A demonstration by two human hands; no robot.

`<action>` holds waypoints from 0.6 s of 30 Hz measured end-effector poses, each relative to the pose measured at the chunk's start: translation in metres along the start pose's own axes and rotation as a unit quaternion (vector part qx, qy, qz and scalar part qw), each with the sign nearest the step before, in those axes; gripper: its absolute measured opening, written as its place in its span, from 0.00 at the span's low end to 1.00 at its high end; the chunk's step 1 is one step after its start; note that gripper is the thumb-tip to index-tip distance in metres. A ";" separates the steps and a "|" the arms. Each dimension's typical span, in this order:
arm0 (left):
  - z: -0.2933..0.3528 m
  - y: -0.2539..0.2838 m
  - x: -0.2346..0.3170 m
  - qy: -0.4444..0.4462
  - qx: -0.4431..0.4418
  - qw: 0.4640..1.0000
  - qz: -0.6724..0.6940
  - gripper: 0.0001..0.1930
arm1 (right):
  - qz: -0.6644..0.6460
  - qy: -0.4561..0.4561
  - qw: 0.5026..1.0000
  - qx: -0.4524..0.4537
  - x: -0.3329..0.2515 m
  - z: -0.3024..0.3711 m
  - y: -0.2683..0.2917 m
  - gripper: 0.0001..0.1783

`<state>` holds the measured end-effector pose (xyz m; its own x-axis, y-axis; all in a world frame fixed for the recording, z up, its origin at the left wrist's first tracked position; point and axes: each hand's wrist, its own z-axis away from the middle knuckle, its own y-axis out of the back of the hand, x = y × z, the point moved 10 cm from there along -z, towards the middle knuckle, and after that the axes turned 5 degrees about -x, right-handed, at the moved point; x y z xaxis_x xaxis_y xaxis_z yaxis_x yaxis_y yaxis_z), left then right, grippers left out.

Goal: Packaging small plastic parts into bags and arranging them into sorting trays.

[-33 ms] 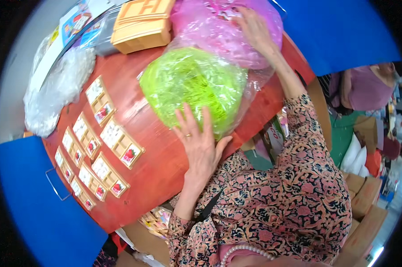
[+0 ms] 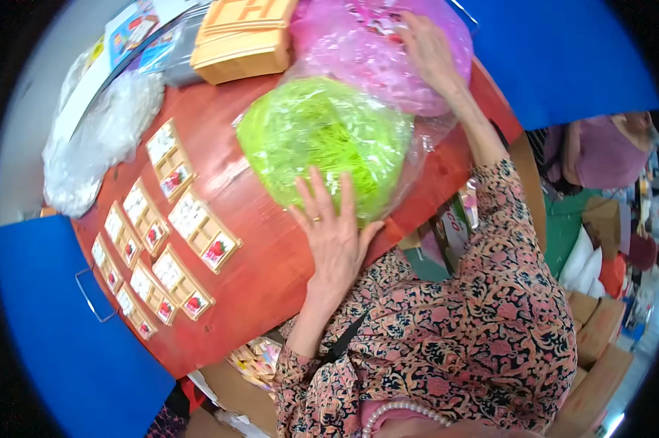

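My left hand (image 2: 333, 237), with a ring on one finger, lies with its fingers spread against the near edge of a clear plastic bag of bright green pieces (image 2: 307, 109). Farther off and to the right, my right hand (image 2: 426, 51) reaches over a pink plastic bag (image 2: 336, 44). Its fingers are stretched out and slightly blurred, beside small red and white pieces (image 2: 379, 23) at the bag's top. On the left of the red table (image 2: 260, 255) lie several small wooden trays (image 2: 205, 228) with compartments. White pieces fill one end, and a strawberry-patterned piece sits at the other.
A stack of light wooden trays (image 2: 242, 55) stands at the far edge. Crumpled clear plastic bags (image 2: 99, 160) lie at the far left, near printed sheets (image 2: 136, 36). Blue panels (image 2: 44, 299) flank the table. Cardboard boxes (image 2: 596, 328) and another person (image 2: 610, 150) are at the right.
The whole view has shifted slightly, so the table and bags appear a little farther right. Both hands keep about the same places at the bags.
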<state>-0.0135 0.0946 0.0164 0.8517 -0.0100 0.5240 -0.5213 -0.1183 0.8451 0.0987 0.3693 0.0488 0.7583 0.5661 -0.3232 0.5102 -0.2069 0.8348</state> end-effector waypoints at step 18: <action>-0.010 0.057 -0.045 0.000 -0.037 0.998 -0.043 0.44 | -0.198 0.050 0.978 -0.030 -0.131 -0.044 0.068 0.11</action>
<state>-0.0816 0.0987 0.0420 0.8936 -0.0022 0.4488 -0.4484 -0.0455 0.8927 0.0165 0.3165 0.1675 0.4598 0.6689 -0.5840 0.7295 0.0905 0.6780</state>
